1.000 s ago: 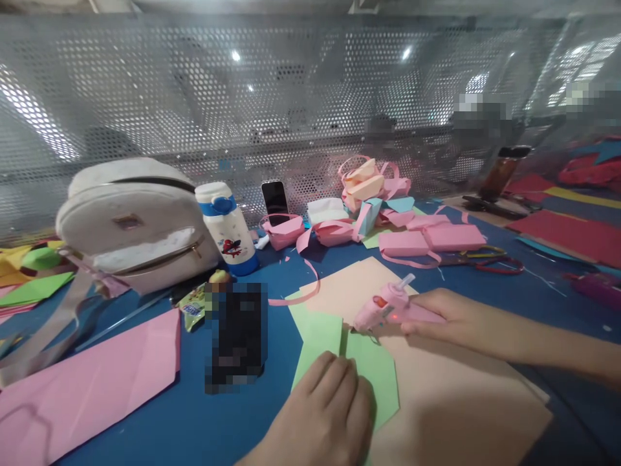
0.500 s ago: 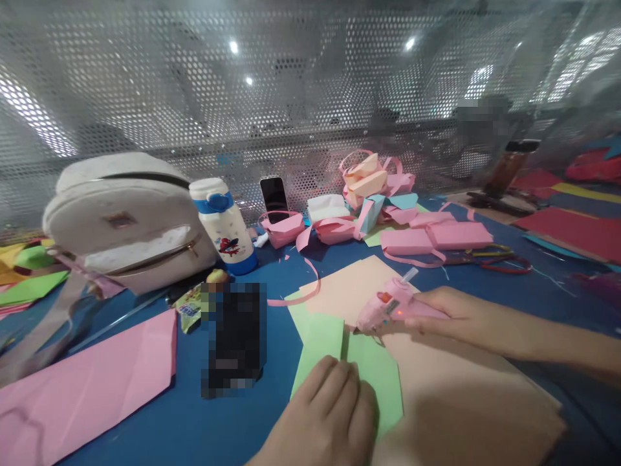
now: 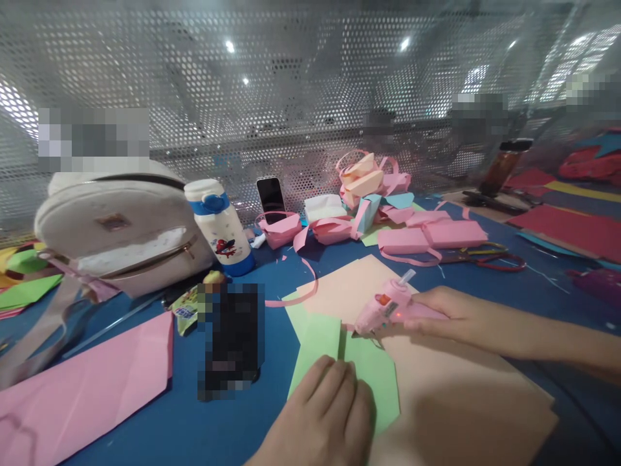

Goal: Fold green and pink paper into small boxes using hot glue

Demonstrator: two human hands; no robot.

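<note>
My right hand (image 3: 436,310) is wrapped round the handle of a pink glue gun (image 3: 383,307), whose small light glows red. The gun's tip points down and left, close to the fold of a green paper (image 3: 373,375). With fingers curled, my left hand (image 3: 330,408) presses on the folded flap of that green paper; whether it pinches the edge is hidden. Beneath lie large peach sheets (image 3: 466,401).
A white backpack (image 3: 121,226), a white and blue bottle (image 3: 220,226) and a phone (image 3: 270,197) stand at the back. Pink folded paper pieces (image 3: 453,233) and scissors (image 3: 499,260) lie beyond the gun. Pink paper (image 3: 97,388) is at left.
The whole view has shifted slightly, so things appear a little further left. Both hands keep nearly the same pose over the green paper.
</note>
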